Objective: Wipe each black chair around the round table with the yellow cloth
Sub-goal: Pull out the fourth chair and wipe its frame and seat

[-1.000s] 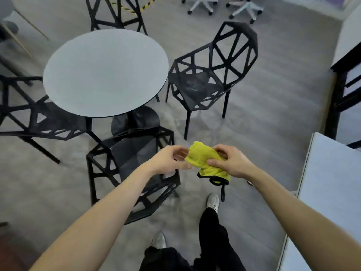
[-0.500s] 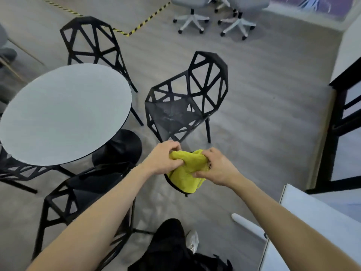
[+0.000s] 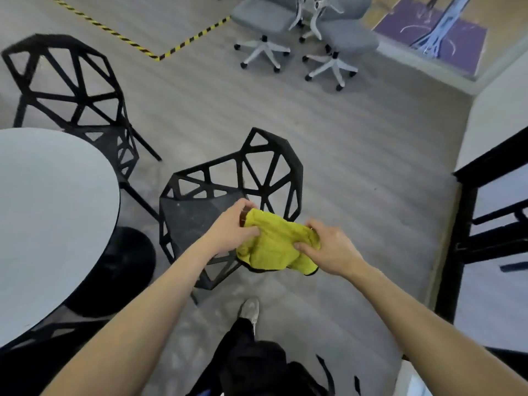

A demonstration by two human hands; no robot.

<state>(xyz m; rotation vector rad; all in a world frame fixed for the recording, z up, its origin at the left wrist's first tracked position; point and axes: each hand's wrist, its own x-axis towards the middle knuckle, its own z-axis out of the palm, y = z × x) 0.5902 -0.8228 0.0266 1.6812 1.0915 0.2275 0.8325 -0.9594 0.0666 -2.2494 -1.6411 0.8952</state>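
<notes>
Person stands just short of the near black chair (image 3: 228,201), both bare arms stretched forward. Yellow cloth (image 3: 274,244) is bunched between the two hands, held in the air above the chair's right front edge, not touching the seat as far as can be seen. Left hand (image 3: 233,230) grips the cloth's left end, fingers (image 3: 243,205) curled over the top, thumb pressed into the fabric. Right hand (image 3: 328,250) pinches the right end, thumb on the near side, fingers tucked behind the folds. A dark hem hangs along the cloth's lower edge.

Round bench (image 3: 43,224) sits at left on a black pedestal base. A second black chair (image 3: 68,90) stands at far left beyond it. Two grey office chairs (image 3: 303,32) stand far off, near striped floor tape (image 3: 137,44).
</notes>
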